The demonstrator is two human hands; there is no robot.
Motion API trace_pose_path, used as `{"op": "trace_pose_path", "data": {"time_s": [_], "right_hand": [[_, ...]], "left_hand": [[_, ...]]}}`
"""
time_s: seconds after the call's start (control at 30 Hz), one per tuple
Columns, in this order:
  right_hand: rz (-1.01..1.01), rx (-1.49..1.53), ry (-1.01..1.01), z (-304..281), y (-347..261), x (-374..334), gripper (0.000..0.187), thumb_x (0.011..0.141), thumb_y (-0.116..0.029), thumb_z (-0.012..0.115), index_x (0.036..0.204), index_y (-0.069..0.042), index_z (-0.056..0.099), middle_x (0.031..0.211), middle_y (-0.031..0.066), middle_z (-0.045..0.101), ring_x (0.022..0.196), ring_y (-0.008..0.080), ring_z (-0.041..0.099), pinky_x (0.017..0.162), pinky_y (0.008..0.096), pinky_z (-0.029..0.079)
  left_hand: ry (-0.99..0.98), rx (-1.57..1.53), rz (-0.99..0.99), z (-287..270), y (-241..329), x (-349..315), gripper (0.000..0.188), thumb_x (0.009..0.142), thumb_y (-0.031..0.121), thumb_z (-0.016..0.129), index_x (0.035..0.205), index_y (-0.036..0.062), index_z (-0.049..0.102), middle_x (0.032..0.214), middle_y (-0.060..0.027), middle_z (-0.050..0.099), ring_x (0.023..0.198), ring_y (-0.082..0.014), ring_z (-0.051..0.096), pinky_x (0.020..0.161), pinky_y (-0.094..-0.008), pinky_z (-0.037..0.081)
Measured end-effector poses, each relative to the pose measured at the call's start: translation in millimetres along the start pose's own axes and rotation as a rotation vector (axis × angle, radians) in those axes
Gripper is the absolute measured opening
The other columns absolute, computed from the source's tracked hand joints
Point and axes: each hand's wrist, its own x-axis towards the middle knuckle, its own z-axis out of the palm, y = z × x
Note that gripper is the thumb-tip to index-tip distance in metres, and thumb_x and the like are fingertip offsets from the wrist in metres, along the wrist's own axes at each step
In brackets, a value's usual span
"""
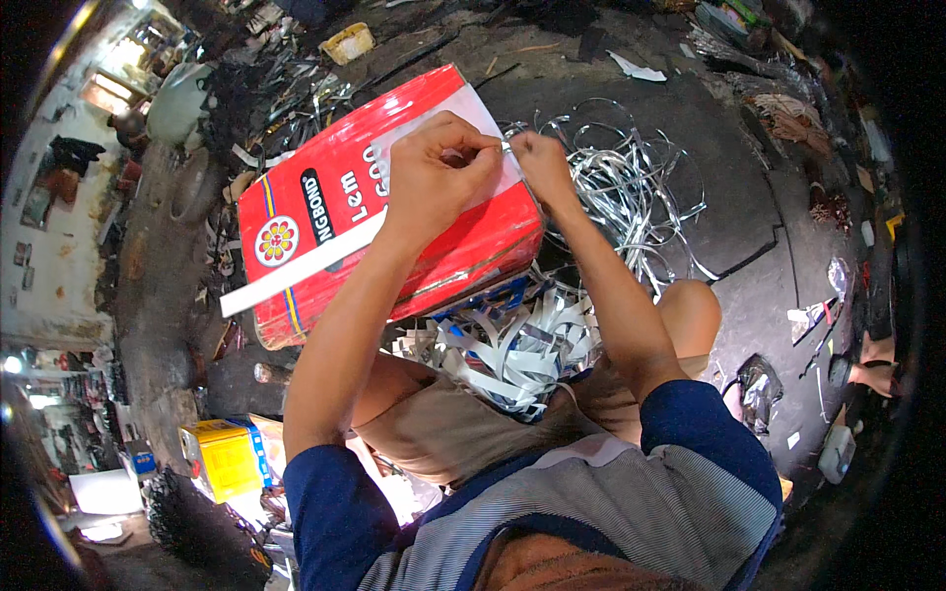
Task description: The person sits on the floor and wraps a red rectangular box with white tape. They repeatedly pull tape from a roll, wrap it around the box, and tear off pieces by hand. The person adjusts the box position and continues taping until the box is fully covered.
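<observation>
My left hand (441,169) is above a red box (335,158), thumb and forefinger pinched together. Close to its right, at the box's far right edge, my right hand (544,169) is closed with its fingers curled. Between the two sets of fingertips shows a short bit of narrow silvery-white strip (507,148), gripped by both hands. A longer flat white strip (301,264) lies slantwise across the box, past its left edge; my left forearm hides part of it. A pale sheet (473,110) covers the box's right part.
Tangled silvery strips (631,192) lie on the dark floor right of the box. A heap of cut white and blue strips (522,355) sits by my lap. A yellow box (227,458) stands at the lower left, and a crumpled dark plastic bag (759,392) at the right.
</observation>
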Motion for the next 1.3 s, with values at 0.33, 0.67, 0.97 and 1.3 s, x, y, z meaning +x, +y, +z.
{"op": "trace_pose_path", "data": {"time_s": [0.33,0.67,0.97,1.3], "right_hand": [[0.185,-0.094,0.022,51.5,143.2,-17.4,0.030,0.081,-0.023,0.060,0.089,0.001,0.075,0.090,0.0269,0.070,0.087,0.0405,0.070,0.079,0.0464,0.054],[0.497,-0.460,-0.135,67.4,265.4,-82.7,0.033,0.083,-0.016,0.059,0.108,0.004,0.068,0.108,0.0279,0.070,0.100,0.0457,0.068,0.091,0.0488,0.055],[0.512,-0.600,-0.121,52.6,275.4,-91.1,0.036,0.085,-0.022,0.064,0.109,0.006,0.063,0.105,0.0299,0.070,0.100,0.0439,0.070,0.088,0.0505,0.056],[0.567,-0.663,0.041,12.4,282.4,-79.3,0.031,0.090,-0.020,0.058,0.110,0.002,0.064,0.109,0.0262,0.070,0.102,0.0435,0.069,0.087,0.0531,0.056]], "left_hand": [[-0.010,-0.006,-0.028,0.3,-0.5,5.5,0.006,0.080,0.003,0.075,0.086,0.0009,0.076,0.084,-0.0060,0.070,0.071,-0.0111,0.066,0.064,-0.0244,0.052],[-0.023,0.048,-0.010,-9.3,-0.8,0.5,0.008,0.080,-0.002,0.074,0.088,0.0000,0.076,0.087,-0.0054,0.070,0.078,-0.0107,0.065,0.067,-0.0225,0.052],[-0.123,0.147,0.152,-7.0,9.0,0.4,0.020,0.082,-0.002,0.074,0.100,0.0037,0.078,0.092,-0.0075,0.069,0.082,-0.0149,0.066,0.070,-0.0277,0.053],[-0.195,0.295,0.439,-17.7,2.2,-3.1,0.026,0.082,-0.004,0.073,0.107,0.0026,0.073,0.097,-0.0103,0.066,0.083,-0.0245,0.067,0.070,-0.0327,0.055]]}}
